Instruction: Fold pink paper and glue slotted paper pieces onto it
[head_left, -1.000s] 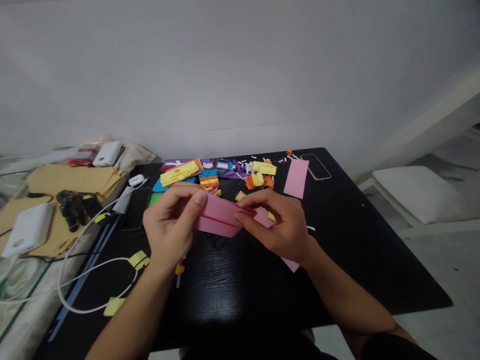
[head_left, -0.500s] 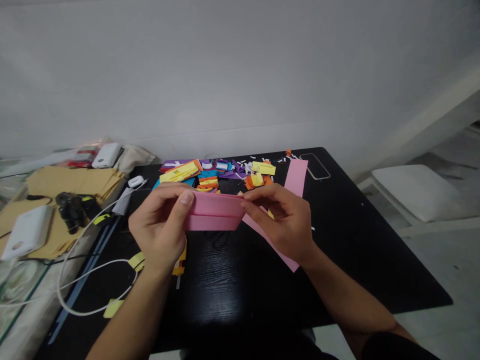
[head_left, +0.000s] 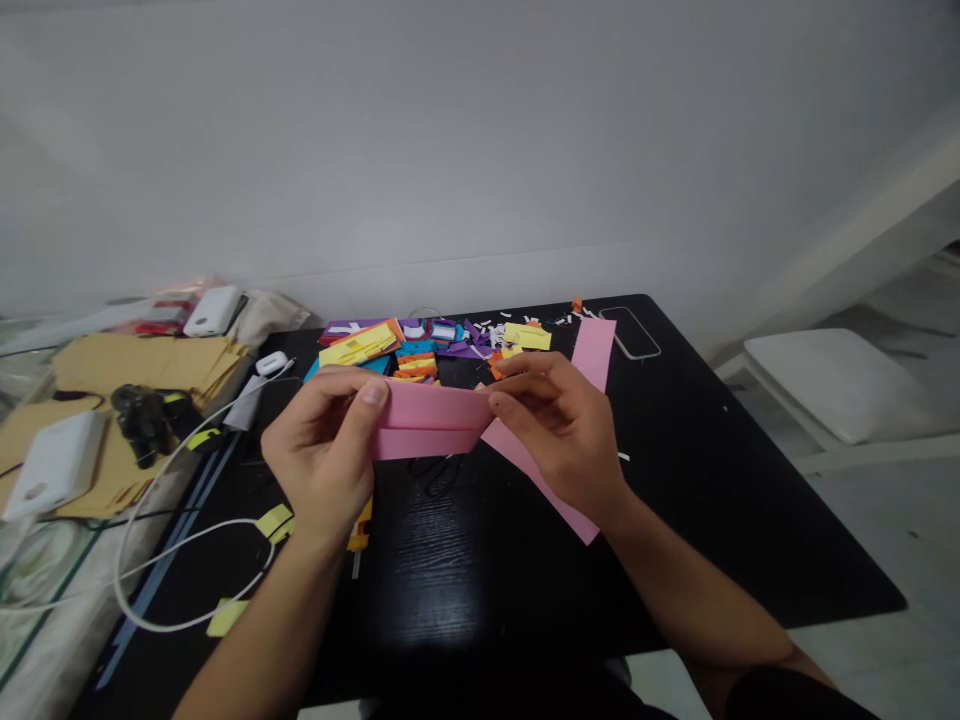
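Both my hands hold a folded pink paper strip (head_left: pixel 431 420) just above the black table (head_left: pixel 712 520). My left hand (head_left: pixel 326 455) pinches its left end with the thumb on top. My right hand (head_left: pixel 559 430) pinches the right end, fingers closed along the fold. Under my right hand another pink sheet (head_left: pixel 547 480) lies flat on the table.
A pile of coloured paper scraps (head_left: pixel 427 350) lies at the table's far side, with a pink strip (head_left: pixel 592 352) and a phone (head_left: pixel 631 332) to its right. A white cable (head_left: pixel 172 540), yellow scraps, brown envelopes (head_left: pixel 135 365) and white devices sit at the left. A white cushion (head_left: pixel 832 385) lies at right.
The pink strip has been raised slightly and turned level between my hands. My right hand moved up and its fingers closed tighter on the right end.
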